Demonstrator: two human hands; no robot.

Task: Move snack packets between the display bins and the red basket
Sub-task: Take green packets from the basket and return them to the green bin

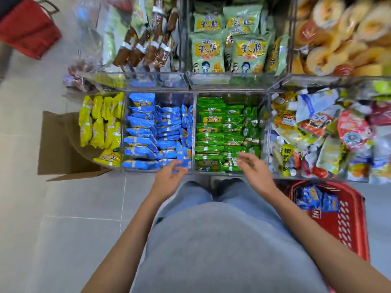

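Clear display bins stand in front of me: one bin holds blue snack packets (148, 132), the one to its right holds green snack packets (220, 132). My left hand (169, 178) hovers at the front edge of the blue bin, fingers loosely spread and empty. My right hand (256, 170) hangs over the front right corner of the green bin, fingers relaxed, holding nothing. On the floor at my right stands the red basket (347, 225) with several blue packets (315, 197) in its near end.
Yellow packets (101, 123) fill the leftmost bin and mixed snacks (325, 132) the rightmost. An upper shelf carries pale green bags (228, 43), brown sticks and buns. An open cardboard box (61, 144) sits on the floor left. A second red basket (29, 30) lies far left.
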